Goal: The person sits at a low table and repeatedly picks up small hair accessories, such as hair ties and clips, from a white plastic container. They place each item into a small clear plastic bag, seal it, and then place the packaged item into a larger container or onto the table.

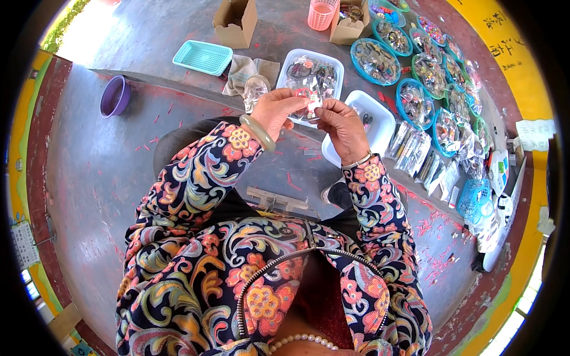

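A small clear plastic bag (307, 99) with something red and white in it is held up in front of me between both hands. My left hand (274, 115), with a pale bangle at the wrist, pinches it from the left between thumb and fingers. From the right, my right hand (345, 130) grips its lower edge with thumb and forefinger. Just beyond the hands stands a white tub (339, 74) filled with bagged small goods. A second white tub (385, 132), partly behind my right hand, has a few dark pieces inside.
Several round baskets (355, 60) of bagged goods crowd the right, beside long clear packets (414, 147). Cardboard boxes (236, 34) and a pink basket (314, 19) stand at the back. Leftward are a teal tray (202, 43), a cloth (238, 70) and a purple basin (123, 98).
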`<action>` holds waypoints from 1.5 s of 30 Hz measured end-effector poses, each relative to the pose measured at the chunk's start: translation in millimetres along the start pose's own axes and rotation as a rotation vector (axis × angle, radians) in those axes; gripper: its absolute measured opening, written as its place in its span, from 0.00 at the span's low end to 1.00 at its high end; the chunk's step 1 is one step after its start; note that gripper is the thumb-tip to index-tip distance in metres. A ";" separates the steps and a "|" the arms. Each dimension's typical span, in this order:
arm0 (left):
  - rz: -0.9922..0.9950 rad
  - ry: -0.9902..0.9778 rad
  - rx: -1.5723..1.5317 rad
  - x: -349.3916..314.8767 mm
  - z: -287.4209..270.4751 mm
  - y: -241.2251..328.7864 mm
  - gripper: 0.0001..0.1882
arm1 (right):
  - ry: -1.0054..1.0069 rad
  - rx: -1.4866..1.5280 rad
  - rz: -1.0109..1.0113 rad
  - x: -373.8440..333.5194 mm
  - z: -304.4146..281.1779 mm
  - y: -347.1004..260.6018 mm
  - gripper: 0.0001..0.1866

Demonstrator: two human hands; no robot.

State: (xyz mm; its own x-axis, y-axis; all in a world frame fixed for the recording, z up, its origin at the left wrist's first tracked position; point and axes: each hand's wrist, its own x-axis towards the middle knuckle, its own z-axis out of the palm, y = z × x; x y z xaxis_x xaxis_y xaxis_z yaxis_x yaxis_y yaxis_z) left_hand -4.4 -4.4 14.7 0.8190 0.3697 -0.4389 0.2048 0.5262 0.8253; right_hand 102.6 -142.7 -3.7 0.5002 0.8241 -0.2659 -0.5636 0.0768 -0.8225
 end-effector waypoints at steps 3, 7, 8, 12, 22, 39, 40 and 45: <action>0.021 -0.008 0.044 2.6 -1.6 -2.5 0.08 | 0.000 -0.030 -0.003 0.3 0.7 1.2 0.04; 0.053 0.003 0.112 1.3 -0.8 -2.3 0.07 | 0.005 -0.116 -0.002 0.6 1.7 4.6 0.04; 0.059 0.008 0.123 0.9 0.2 -2.3 0.07 | -0.003 -0.129 0.003 0.0 2.4 4.4 0.04; 0.071 0.009 0.211 2.8 -1.1 -4.8 0.07 | -0.017 -0.181 0.009 -1.8 7.3 0.8 0.03; 0.074 -0.126 0.323 1.4 -2.3 -2.6 0.08 | -0.022 -0.032 -0.015 3.4 -4.6 7.8 0.03; 0.182 -0.107 0.424 3.2 -4.2 -7.2 0.07 | 0.010 -0.041 0.005 0.5 0.0 -0.9 0.03; 0.178 -0.118 0.402 3.2 -3.4 -7.5 0.07 | 0.016 -0.035 0.000 0.0 0.6 -1.0 0.03; 0.131 -0.152 0.325 0.9 -1.3 -4.9 0.08 | 0.014 -0.046 -0.006 0.5 -2.1 1.7 0.03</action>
State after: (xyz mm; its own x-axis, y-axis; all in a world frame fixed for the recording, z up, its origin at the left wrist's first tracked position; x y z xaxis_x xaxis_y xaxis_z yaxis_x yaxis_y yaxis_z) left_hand -5.4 -5.7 9.8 0.9147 0.2872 -0.2844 0.2323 0.2024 0.9514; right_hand 103.2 -143.3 -6.3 0.5126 0.8158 -0.2678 -0.5303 0.0555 -0.8460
